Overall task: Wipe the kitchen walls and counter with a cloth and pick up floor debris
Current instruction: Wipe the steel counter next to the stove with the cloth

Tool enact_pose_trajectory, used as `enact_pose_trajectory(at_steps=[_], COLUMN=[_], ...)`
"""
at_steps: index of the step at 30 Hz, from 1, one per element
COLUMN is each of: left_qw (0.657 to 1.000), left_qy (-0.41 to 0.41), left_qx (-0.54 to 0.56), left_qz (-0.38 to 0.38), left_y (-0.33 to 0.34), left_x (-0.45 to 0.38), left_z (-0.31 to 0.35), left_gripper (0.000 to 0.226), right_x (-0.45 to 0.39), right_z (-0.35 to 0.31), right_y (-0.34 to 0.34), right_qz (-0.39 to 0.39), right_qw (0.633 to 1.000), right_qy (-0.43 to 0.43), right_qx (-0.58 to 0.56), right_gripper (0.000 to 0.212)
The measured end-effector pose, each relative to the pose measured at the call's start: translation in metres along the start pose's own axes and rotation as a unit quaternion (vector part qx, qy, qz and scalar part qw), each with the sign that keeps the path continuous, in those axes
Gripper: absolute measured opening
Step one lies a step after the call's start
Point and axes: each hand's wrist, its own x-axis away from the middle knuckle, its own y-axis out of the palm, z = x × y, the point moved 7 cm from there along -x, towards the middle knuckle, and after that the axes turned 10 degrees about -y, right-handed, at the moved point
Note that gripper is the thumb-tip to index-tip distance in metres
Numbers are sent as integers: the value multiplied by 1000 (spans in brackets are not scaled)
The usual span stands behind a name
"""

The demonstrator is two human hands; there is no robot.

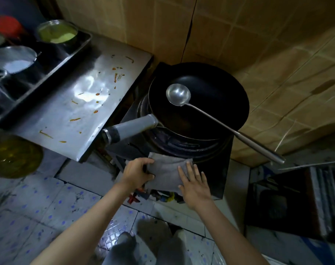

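Observation:
A grey cloth [165, 170] lies on the front edge of the black stove top [218, 173]. My left hand [137, 172] grips the cloth's left edge, fingers curled around it. My right hand [194, 183] lies flat on the cloth's right part, fingers spread. Left of the stove, the steel counter [71, 104] carries orange food smears and scraps. The tiled wall [229, 25] rises behind the stove and runs along its right side. The floor tiles [48, 203] below show dark specks.
A black wok [210, 113] sits on the burner with a steel ladle [179, 94] resting in it, its handle reaching out to the right. The wok's grey handle [130, 128] points left. A tray [48, 66] of condiment bowls stands on the counter's left. A dark box stands at lower right.

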Motion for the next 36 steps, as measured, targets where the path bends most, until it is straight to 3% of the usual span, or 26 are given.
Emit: enact_pose_trajectory(at_steps=[7, 15, 21, 30, 36], left_qw=[999, 992, 991, 997, 999], left_qy=[-34, -115, -116, -67, -38], left_qx=[8, 18, 17, 23, 30], left_qz=[-1, 49, 69, 38, 18], left_y=[-22, -71, -101, -140, -159], left_x=[-1, -3, -18, -63, -87], left_z=[-31, -77, -94, -112, -123], left_gripper=[58, 58, 55, 56, 57], right_x=[-15, -56, -87, -121, -139], right_z=[-34, -87, -109, -140, -154], right_y=[-2, -31, -48, -52, -60], right_qz=[-6, 34, 54, 88, 68], right_qw=[1000, 995, 990, 995, 996], right_qy=[-7, -94, -127, -50, -1], right_qx=[27, 23, 18, 18, -61], right_gripper=[65, 65, 72, 85, 87])
